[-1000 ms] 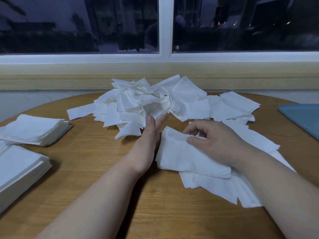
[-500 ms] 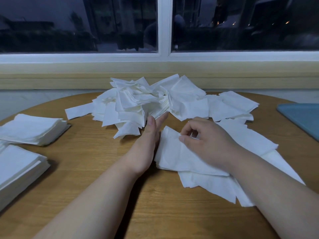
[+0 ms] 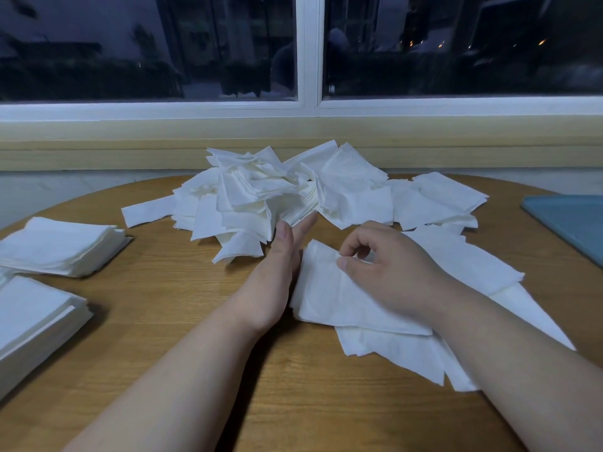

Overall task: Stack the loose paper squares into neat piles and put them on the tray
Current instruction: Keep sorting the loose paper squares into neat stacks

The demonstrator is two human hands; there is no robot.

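A small stack of white paper squares [image 3: 339,298] lies on the round wooden table [image 3: 182,305] in front of me. My left hand [image 3: 277,275] stands on its edge with straight fingers against the stack's left side. My right hand [image 3: 388,272] lies on top of the stack, with thumb and forefinger pinching its top sheet near the far corner. A big loose heap of paper squares [image 3: 280,190] lies behind the hands. The blue tray [image 3: 567,223] shows at the right edge.
Two neat piles of squares sit at the left, one further back [image 3: 58,246] and one at the near left edge [image 3: 32,324]. More loose sheets [image 3: 408,350] spread under my right forearm. A window sill and dark window run behind the table.
My right hand has slid left along the stack and its fingers have curled in to pinch the top sheet. My left hand has stayed against the stack's side.
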